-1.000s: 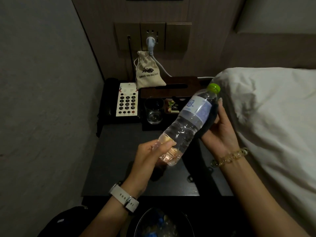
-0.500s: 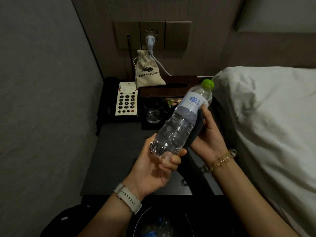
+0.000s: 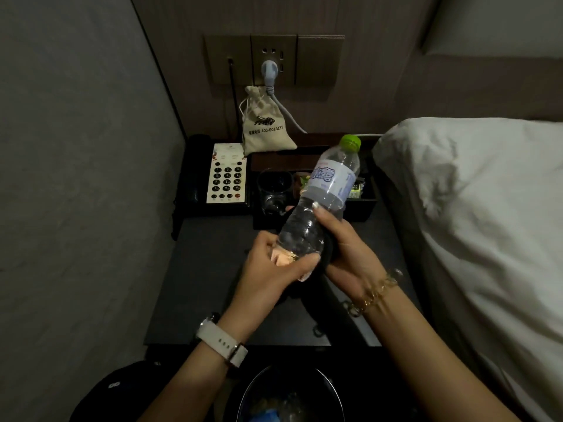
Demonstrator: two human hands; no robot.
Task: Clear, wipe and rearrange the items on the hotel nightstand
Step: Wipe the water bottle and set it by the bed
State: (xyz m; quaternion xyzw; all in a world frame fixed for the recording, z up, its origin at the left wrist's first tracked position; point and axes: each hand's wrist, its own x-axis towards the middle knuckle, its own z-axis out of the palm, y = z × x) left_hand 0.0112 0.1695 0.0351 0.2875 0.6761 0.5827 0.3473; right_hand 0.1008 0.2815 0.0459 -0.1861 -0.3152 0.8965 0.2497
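Clear plastic water bottle with green cap [image 3: 320,205], tilted above dark nightstand top [image 3: 207,281], base gripped by left hand [image 3: 271,269], middle wrapped by right hand [image 3: 347,248] through dark cloth [image 3: 422,249]; possible slip onto drinking glass [image 3: 273,190].

One bottle [image 3: 323,202] with one green cap [image 3: 350,143]. Two hands: left [image 3: 274,275], right [image 3: 347,248]. One phone [image 3: 219,175], one cloth bag [image 3: 265,123], one glass [image 3: 272,191], one plug [image 3: 269,70], one table [image 3: 207,269], one bed [image 3: 475,208], one watch [image 3: 221,341], one bracelet [image 3: 374,295].
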